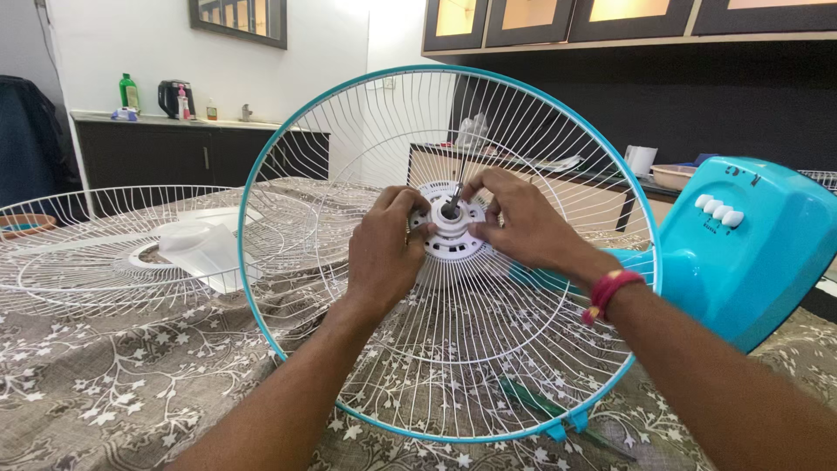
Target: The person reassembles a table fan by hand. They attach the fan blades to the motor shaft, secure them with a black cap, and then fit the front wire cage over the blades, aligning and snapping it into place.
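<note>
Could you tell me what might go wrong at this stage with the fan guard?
The rear guard stands upright, steadied only by the left hand and right hand at the white hub; it could tip. Fingers sit close to the bare shaft and thin wires, so pinching seems possible. The loose blade on the front guard could slide.

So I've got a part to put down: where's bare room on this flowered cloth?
Free cloth lies near the front edge, below the flat white grille and left of the left hand. Crowded: the upright teal-rimmed guard in the middle and the teal fan body by the right hand.
</note>
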